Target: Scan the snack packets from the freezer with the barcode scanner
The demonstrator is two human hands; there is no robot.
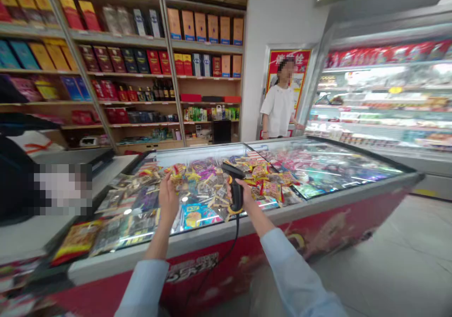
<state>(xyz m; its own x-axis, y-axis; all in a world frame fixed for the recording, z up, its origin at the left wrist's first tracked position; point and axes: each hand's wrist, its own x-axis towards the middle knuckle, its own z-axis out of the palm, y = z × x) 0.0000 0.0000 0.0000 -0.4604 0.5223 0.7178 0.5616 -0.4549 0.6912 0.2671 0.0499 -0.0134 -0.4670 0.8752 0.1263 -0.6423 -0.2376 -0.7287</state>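
While the left hand (168, 197) is free, the right hand (246, 194) grips the scanner (236, 192), handle (237, 198) upright, nose (226, 167) leftward.

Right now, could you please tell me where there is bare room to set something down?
Bare grey floor lies right of the freezer. On the left, a strip of pale counter looks bare between the black slab and the freezer's edge. Packets crowd the freezer's left half, beneath the left hand and the right hand, which grips a scanner.
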